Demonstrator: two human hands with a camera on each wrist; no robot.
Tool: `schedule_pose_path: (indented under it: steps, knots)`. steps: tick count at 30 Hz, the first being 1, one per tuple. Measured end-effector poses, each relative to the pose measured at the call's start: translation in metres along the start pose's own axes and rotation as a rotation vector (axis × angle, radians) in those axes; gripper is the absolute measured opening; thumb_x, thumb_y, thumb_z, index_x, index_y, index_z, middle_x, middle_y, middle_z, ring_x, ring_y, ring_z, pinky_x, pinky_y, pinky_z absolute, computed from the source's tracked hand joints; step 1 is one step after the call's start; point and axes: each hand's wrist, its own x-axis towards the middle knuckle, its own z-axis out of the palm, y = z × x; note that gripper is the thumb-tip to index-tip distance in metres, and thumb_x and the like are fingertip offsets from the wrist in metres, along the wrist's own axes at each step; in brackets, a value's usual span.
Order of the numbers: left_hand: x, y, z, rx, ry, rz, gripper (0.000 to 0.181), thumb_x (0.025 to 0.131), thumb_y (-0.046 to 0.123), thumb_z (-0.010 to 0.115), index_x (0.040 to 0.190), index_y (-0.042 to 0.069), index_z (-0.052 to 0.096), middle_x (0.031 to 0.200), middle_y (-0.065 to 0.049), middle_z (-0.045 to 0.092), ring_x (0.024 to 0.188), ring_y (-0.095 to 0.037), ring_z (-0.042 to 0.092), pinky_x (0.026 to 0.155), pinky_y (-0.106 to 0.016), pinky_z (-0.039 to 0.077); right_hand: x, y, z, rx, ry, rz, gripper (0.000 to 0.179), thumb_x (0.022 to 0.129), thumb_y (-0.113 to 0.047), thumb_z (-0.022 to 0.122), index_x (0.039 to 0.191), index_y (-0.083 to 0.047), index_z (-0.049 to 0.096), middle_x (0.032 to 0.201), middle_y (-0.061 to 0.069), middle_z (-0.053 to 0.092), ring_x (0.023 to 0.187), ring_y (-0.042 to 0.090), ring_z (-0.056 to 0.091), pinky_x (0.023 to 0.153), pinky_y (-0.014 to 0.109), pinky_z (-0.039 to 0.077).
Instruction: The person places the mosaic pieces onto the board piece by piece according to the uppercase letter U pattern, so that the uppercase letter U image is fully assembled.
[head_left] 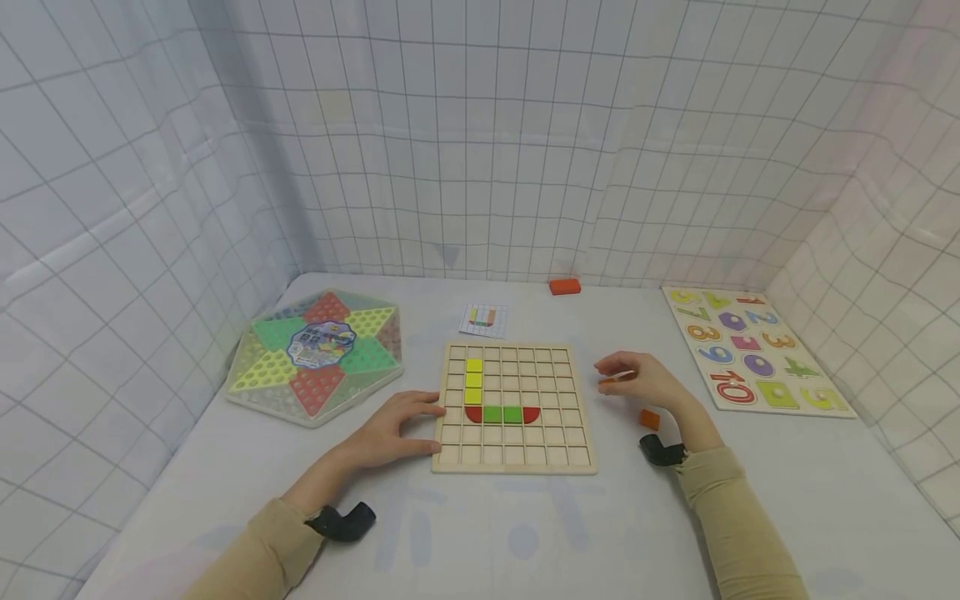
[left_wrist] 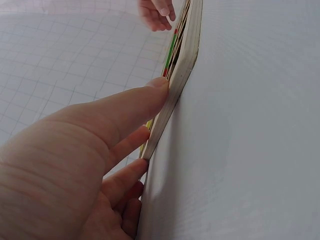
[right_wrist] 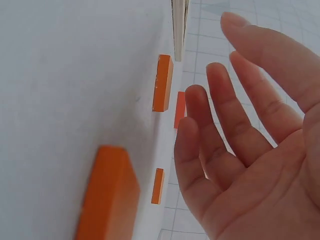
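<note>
A wooden grid board (head_left: 558, 433) lies on the table, holding a column of yellow squares (head_left: 474, 381) above a row of two green squares (head_left: 502, 414) between two red rounded pieces (head_left: 531, 414). My left hand (head_left: 393, 429) touches the board's left edge with thumb and fingertips, fingers spread; the left wrist view has the thumb (left_wrist: 135, 107) against the rim. To the right of the board, my right hand (head_left: 645, 379) hovers near orange blocks (head_left: 649, 419). In the right wrist view its fingers are loosely bent, with orange blocks (right_wrist: 162, 84) lying apart from them.
Behind the board lies a small pattern card (head_left: 483, 320), and a red-orange block (head_left: 565, 287) sits farther back. A star-patterned hexagonal game board (head_left: 322, 358) is at left, a number puzzle board (head_left: 757, 354) at right. Grid-patterned cloth walls (head_left: 510, 150) enclose the table.
</note>
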Motion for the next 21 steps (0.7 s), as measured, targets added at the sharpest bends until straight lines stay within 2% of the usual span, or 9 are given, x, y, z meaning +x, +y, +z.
schedule_pose_path:
  steps: [10, 21]
  knots:
    - [0.000, -0.001, 0.000, 0.000, 0.000, 0.003, 0.049, 0.081, 0.033, 0.074, 0.122, 0.011, 0.062, 0.141, -0.012, 0.044, 0.132, -0.034, 0.032, 0.105, -0.055, 0.026, -0.002, 0.005, -0.001, 0.021, 0.011, 0.015, 0.040, 0.078, -0.019, 0.077, 0.112, -0.003, 0.065, 0.111, 0.012, 0.064, 0.106, 0.030, 0.057, 0.091, 0.046, 0.046]
    - [-0.001, 0.000, 0.001, 0.006, 0.008, -0.001, 0.049, 0.080, 0.033, 0.074, 0.122, 0.011, 0.061, 0.140, -0.012, 0.044, 0.132, -0.033, 0.033, 0.105, -0.054, 0.027, -0.003, 0.012, -0.001, -0.029, 0.019, 0.067, 0.040, 0.078, -0.020, 0.077, 0.114, -0.006, 0.064, 0.116, 0.012, 0.062, 0.109, 0.032, 0.055, 0.093, 0.047, 0.044]
